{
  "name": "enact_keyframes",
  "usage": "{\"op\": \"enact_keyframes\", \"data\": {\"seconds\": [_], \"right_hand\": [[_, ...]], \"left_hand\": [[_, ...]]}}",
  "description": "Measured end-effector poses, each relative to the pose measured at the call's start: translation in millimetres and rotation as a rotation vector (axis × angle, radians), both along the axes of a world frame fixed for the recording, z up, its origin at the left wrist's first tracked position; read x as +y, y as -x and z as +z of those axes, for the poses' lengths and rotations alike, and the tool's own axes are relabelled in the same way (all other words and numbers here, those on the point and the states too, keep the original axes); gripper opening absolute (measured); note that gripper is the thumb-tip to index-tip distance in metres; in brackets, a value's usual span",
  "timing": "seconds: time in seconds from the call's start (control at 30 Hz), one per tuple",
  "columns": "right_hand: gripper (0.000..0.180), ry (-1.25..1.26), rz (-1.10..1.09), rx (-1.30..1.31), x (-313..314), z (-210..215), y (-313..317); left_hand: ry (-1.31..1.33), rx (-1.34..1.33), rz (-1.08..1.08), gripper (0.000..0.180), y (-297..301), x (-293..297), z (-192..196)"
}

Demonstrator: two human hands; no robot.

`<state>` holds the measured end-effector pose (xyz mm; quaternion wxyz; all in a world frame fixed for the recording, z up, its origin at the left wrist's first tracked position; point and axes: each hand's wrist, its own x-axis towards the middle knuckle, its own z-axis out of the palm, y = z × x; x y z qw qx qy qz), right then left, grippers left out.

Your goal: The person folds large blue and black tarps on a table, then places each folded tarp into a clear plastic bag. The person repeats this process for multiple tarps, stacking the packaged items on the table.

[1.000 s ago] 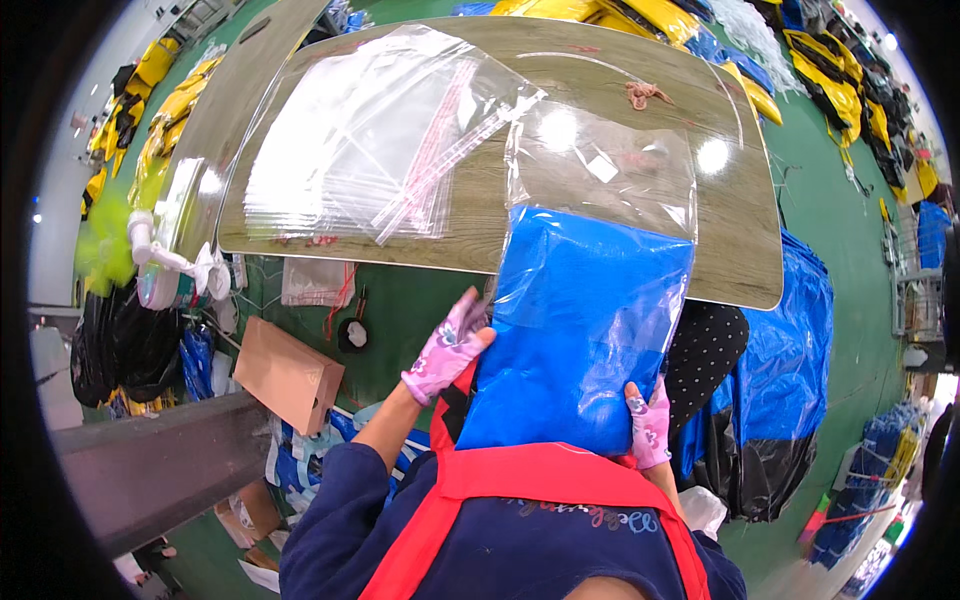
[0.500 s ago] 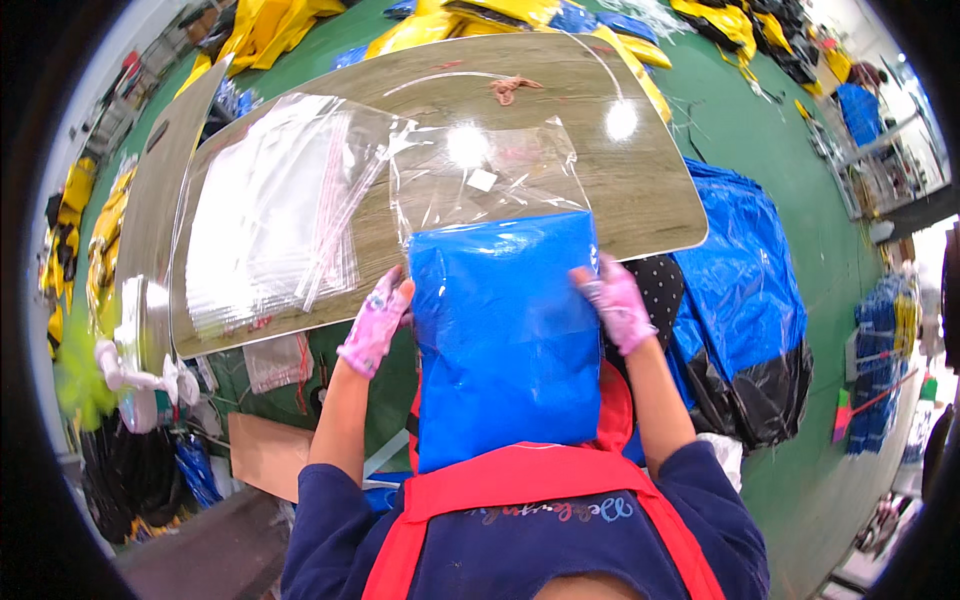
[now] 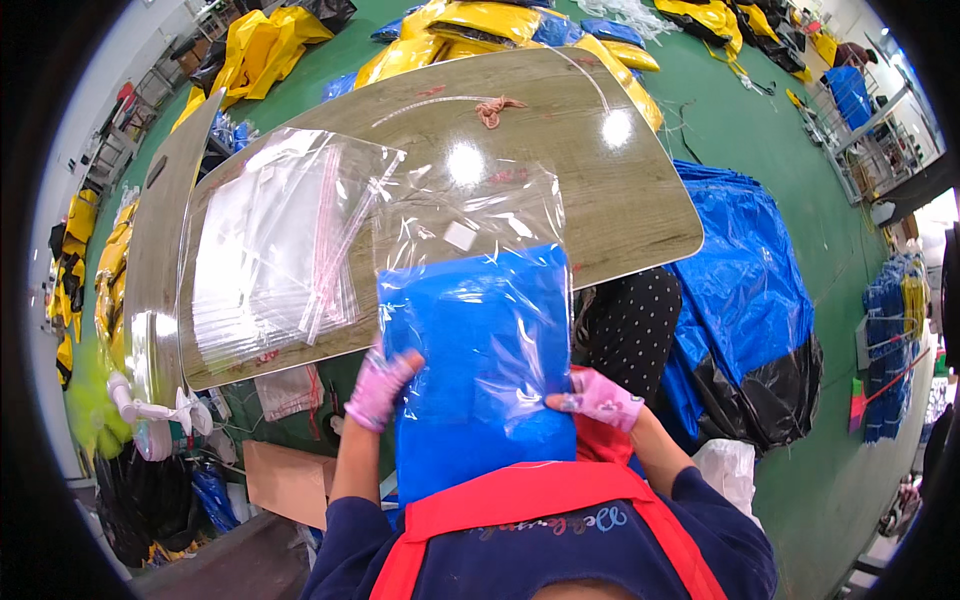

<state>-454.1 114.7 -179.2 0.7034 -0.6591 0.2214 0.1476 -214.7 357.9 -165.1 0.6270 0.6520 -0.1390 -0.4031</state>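
A folded blue sheet point(image 3: 480, 400) lies inside a clear plastic bag point(image 3: 505, 205), held in front of my red apron point(image 3: 520, 485). The bag's transparent upper part, with a small white label point(image 3: 460, 236), rests over the table's near edge. My left hand point(image 3: 383, 388), in a pink fingerless glove, grips the bag's left edge with the thumb on top. On the opposite edge my right hand point(image 3: 597, 400), gloved the same way, pinches with its thumb in front. The fingers behind the bag are partly hidden.
A stack of clear bags point(image 3: 270, 250) lies on the left of the wood-look table point(image 3: 630, 190), with a brownish scrap point(image 3: 497, 110) farther back. Blue and black sheeting point(image 3: 745, 300) is piled on the right. Yellow bundles point(image 3: 470, 25) sit beyond the table; a cardboard piece point(image 3: 285, 480) stands lower left.
The bag with the blue sheet has come nearer to my body and slightly left. Both hands have moved down its side edges, and more wrinkled clear film shows over the blue.
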Motion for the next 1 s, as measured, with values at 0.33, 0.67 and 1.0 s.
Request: {"op": "enact_keyframes", "data": {"seconds": [0.33,0.67,1.0], "right_hand": [[0.105,-0.233,-0.058,-0.102,28.4,8.9,33.4],[0.059,0.300,-0.029,-0.229,-46.9,6.0,1.6],[0.054,0.082,-0.033,-0.270,-20.5,3.1,-6.7]], "left_hand": [[-0.116,0.139,-0.005,0.086,94.3,52.2,-14.7],[0.094,-0.025,-0.451,0.112,-17.1,31.1,3.9],[-0.062,-0.038,-0.032,0.059,10.9,-8.3,-32.5]]}}
